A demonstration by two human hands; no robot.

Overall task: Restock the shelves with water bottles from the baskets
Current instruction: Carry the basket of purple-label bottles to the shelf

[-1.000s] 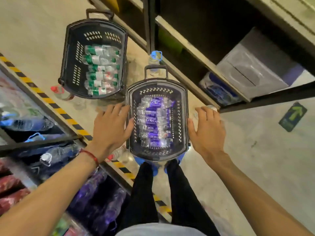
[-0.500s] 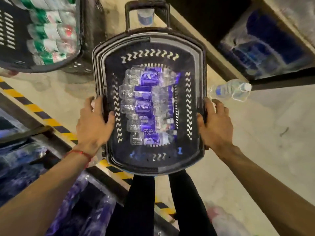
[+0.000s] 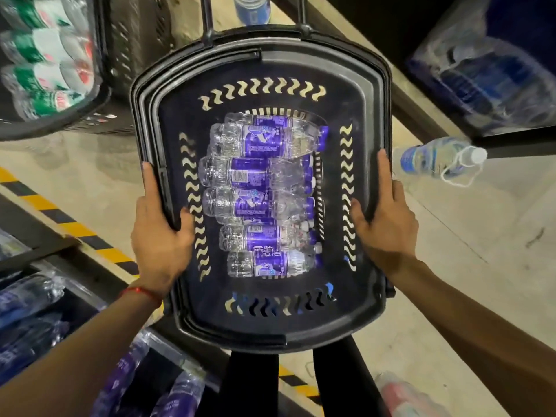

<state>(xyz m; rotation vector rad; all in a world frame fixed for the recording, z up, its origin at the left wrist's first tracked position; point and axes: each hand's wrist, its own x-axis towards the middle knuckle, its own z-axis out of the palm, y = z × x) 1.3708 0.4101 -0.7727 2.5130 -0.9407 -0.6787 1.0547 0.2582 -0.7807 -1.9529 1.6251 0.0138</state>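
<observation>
left fingers point(image 3: 149, 182): index lies straight along the outside of the rim, thumb hooked over the rim onto the inner wall; the rest are hidden under the edge, cannot tell
right fingers point(image 3: 383, 170): same, index along the rim, thumb inside, others hidden
left hand point(image 3: 159, 236): grips the left rim of the basket; red thread band point(image 3: 140, 291) on the wrist
right hand point(image 3: 388, 224): grips the right rim, opposite the left
basket point(image 3: 261, 55): dark plastic, wavy slots in the walls, held between both hands in front of the person's legs point(image 3: 249, 383); handle posts at the far end
purple-label bottles point(image 3: 258, 203): clear, purple caps, lying on their sides in a stack on the basket bottom, caps to the right
label text: white Chinese characters and a barcode, brand not legible
second basket point(image 3: 120, 55): on the floor, far left
green-label bottles point(image 3: 39, 70): inside it, on their sides, blurred
loose bottle point(image 3: 436, 159): blue label, white cap, on the floor just right of the held basket
right shelf pack point(image 3: 493, 73): shrink-wrapped blue-label bottles
left shelf bottles point(image 3: 27, 299): lying down, blurred
floor tape point(image 3: 69, 227): yellow-black stripes
</observation>
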